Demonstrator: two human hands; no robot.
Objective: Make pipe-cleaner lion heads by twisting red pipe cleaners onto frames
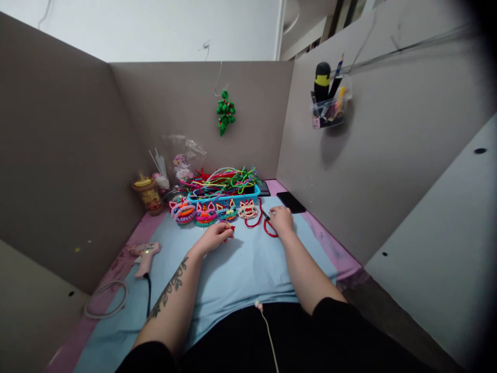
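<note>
My left hand (pixel 217 237) is closed in a pinch on a small red piece (pixel 232 228) that looks like pipe cleaner, held just above the blue cloth. My right hand (pixel 282 220) has its fingers curled at a pair of scissors (pixel 271 229) with red handles and dark blades, low over the cloth. Left of the scissors, a length of red pipe cleaner (pixel 254 225) curves over the cloth. Beyond my hands stands a row of fuzzy animal heads: a pink and orange one (pixel 182 211), a magenta one (pixel 205 213), a blue one (pixel 227 211) and a cream one (pixel 247 209).
Behind the heads, a blue basket (pixel 256 194) overflows with coloured pipe cleaners (pixel 225 181). A pink glue gun (pixel 146 259) with a cable lies at left. A phone (pixel 291 202) lies at right. A cup (pixel 148 196) stands back left. Grey partitions (pixel 202 114) enclose the table.
</note>
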